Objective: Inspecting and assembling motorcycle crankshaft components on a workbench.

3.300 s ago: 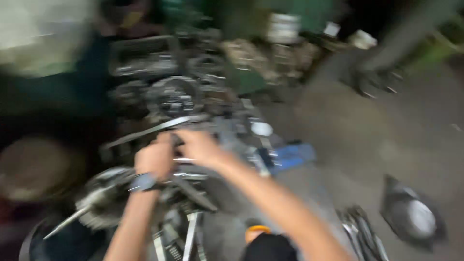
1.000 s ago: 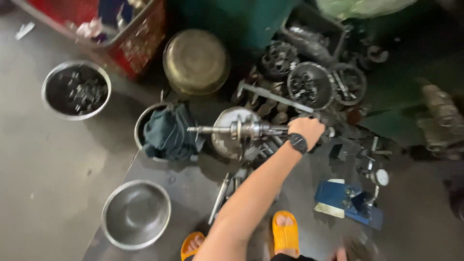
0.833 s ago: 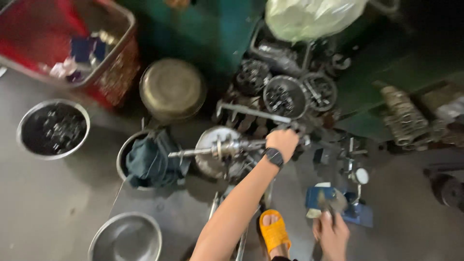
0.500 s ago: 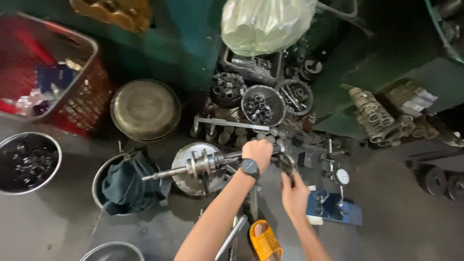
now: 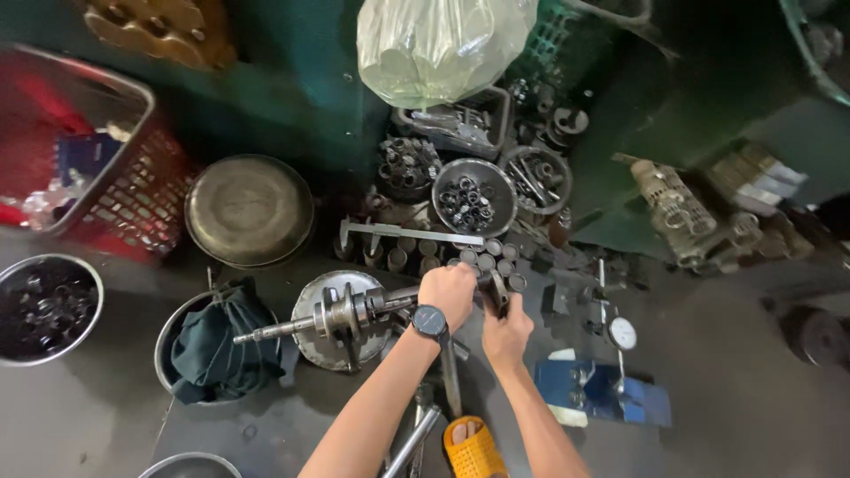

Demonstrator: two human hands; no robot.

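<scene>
My left hand (image 5: 448,293), with a dark watch on the wrist, is closed around the right end of a steel crankshaft (image 5: 329,316) that lies level over a round metal dish (image 5: 310,347). Its thin shaft end points left. My right hand (image 5: 506,329) grips a dark ring-shaped metal part (image 5: 498,291) right beside the left hand, at the crankshaft's end. Both forearms reach up from the bottom edge.
A bowl with a dark cloth (image 5: 220,343) sits left. A large caliper (image 5: 409,234), bowls of bearings (image 5: 474,196), a domed metal lid (image 5: 249,210), a red basket (image 5: 97,168), a plastic bag (image 5: 438,44), a dial gauge on a blue stand (image 5: 614,372) and an orange sandal (image 5: 472,448) surround me.
The view swung from the left side of the floor to above the parts. My right hand came up from beside the blue stand to the crankshaft's end; the left kept its grip.
</scene>
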